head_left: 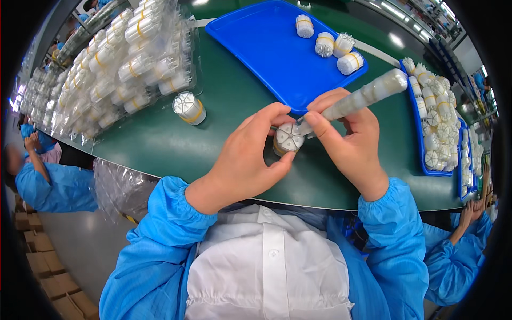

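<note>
Holding round bundle (288,138), left fingers (281,166); pale tube (368,95), right (326,132); any lettering illegible

- cardboard boxes (45,263), row on grey floor (85,237), lower left
- co-worker (56,186), blue sleeve, far left
- second co-worker (453,269), blue sleeves, lower right
- crumpled clear plastic (120,188), beside green table (138,146), left

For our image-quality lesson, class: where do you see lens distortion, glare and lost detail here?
Head view: the green table's front edge bows, and the corners go black; head view: pale glare spots fleck the far tabletop; head view: the piled white cylinders lose detail leftward, while the left hand and right hand look fairly sharp.
</note>
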Demonstrator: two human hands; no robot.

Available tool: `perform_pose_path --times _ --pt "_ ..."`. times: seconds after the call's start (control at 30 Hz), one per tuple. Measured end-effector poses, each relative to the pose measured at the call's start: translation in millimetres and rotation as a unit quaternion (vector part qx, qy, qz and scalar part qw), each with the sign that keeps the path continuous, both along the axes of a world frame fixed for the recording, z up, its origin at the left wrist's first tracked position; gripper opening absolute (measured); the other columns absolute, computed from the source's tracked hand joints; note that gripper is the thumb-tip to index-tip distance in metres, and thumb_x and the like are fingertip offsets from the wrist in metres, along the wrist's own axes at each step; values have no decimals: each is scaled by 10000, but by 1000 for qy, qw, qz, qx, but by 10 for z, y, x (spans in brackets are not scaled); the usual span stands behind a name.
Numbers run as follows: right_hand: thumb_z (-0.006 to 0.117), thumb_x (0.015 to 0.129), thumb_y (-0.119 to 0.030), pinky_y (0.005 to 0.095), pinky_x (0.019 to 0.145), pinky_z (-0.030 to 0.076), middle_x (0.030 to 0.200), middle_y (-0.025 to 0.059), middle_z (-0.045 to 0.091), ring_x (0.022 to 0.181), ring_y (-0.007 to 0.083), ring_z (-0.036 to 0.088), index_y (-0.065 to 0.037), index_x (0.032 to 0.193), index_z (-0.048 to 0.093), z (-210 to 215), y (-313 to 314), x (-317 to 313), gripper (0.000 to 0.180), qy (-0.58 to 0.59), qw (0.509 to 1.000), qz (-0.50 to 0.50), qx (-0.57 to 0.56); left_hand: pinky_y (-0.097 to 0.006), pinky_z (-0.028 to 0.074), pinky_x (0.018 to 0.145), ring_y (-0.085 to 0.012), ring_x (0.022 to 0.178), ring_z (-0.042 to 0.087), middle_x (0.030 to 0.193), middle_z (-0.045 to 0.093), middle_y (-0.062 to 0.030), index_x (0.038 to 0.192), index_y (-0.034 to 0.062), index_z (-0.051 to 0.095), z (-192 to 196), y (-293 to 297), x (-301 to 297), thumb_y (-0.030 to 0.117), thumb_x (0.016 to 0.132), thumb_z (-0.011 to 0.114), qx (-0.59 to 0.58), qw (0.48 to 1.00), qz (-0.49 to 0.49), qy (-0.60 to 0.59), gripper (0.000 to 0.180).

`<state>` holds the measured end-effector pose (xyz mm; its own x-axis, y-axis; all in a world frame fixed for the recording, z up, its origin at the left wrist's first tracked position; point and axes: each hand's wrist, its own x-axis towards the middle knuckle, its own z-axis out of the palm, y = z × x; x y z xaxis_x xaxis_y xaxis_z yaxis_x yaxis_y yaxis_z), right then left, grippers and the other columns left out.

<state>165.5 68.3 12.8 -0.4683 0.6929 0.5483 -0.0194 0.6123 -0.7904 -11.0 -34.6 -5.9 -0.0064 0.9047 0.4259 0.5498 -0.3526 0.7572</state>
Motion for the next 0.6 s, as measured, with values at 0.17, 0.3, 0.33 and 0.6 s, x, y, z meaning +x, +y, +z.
perform_pose_path --times 0.17,0.3,0.33,0.6 --pt "776 870 -56 296 700 553 941 70 682 818 160 676 -4 919 693 25 5 16 109 -32 999 6 -1 -381 521 1013 -278 1210 651 1244 652 -183 1404 -21 446 -2 7 -15 -17 777 741 -2 1000 -13 9 693" --pt "777 870 -59 299 700 553 944 72 680 812 165 674 -6 918 693 -7 23 13 110 -28 999 0 24 -380 525 1010 -291 1204 651 1265 639 -191 1405 -22 446 -19 13 -14 -15 772 745 4 1000 -16 12 700" --pt "777 870 -60 301 699 552 946 74 680 808 166 673 -6 917 692 -4 21 9 111 -30 999 0 15 -378 528 1000 -292 1201 649 1269 637 -189 1403 -23 448 -26 12 -15 -11 770 754 11 1000 -17 13 704" --pt "780 862 -56 300 701 546 930 73 683 800 162 671 -7 921 694 35 -29 -9 116 -63 997 9 37 -373 517 929 -273 1117 635 1245 639 -166 1412 -1 456 29 30 -12 29 767 806 -27 992 47 115 735"
